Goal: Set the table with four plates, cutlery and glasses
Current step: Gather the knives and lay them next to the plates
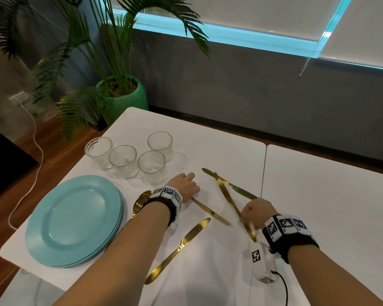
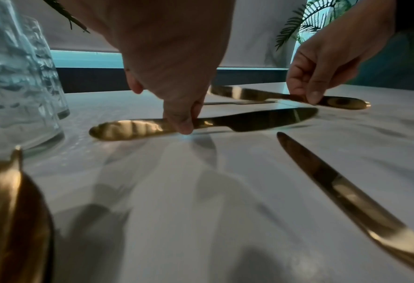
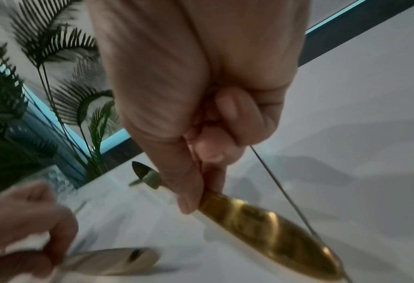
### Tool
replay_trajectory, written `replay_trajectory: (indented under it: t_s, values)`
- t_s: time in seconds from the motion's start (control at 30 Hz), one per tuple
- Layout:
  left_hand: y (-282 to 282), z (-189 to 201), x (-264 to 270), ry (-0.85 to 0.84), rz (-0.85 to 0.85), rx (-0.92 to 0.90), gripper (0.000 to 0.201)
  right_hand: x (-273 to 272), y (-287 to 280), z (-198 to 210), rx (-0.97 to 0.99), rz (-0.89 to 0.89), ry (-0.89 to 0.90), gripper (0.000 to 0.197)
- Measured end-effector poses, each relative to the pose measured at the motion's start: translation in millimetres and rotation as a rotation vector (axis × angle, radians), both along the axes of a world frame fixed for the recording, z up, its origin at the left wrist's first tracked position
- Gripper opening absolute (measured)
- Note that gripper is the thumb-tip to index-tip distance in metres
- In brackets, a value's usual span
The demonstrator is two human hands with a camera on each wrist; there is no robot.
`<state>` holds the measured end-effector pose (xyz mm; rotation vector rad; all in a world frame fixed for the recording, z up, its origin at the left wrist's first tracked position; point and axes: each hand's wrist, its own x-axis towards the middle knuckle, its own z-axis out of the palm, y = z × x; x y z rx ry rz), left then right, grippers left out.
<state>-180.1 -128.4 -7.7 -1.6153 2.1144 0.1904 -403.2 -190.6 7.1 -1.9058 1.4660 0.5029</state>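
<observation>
Right of the stack of blue plates, four gold knives lie scattered on the white table, with four glasses clustered just beyond the stack. The left hand pinches one knife at its handle between thumb and fingertips, blade pointing away from the plates; the right hand, farther from the plates, has thumb and fingers curled round the handle of a second knife that crosses a third. A fourth knife lies free, nearest the viewer, and other gold cutlery, seemingly forks though half hidden by the wrist, sits touching the plates' rim. These knives look stiff, thin and polished, so probably slippery and awkward to lift off a flat top; the thicker handle is the sensible hold, with a fingertip tipping one end up first. Light each, they likely clatter and skid if nudged.
</observation>
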Motion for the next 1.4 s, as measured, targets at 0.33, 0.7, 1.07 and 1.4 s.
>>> replay_trajectory:
  t_s: [0.33, 0.7, 1.07, 1.4]
  values:
    - [32, 16, -28, 1.063, 1.142, -0.035, 0.022, -16, 10, 28, 0.126, -0.581, -0.673, 0.007]
    - [69, 11, -60, 1.652, 1.405, 0.097, 0.013, 44, 66, 3, 0.324, -0.327, -0.598, 0.014]
    - [66, 6, -25, 1.318, 1.417, -0.175, 0.023, 71, -9, -5, -0.314, 0.078, -0.107, 0.025]
    - [60, 24, -10, 1.081, 1.206, -0.196, 0.034, 90, -36, -26, -0.306, 0.199, 0.113, 0.025]
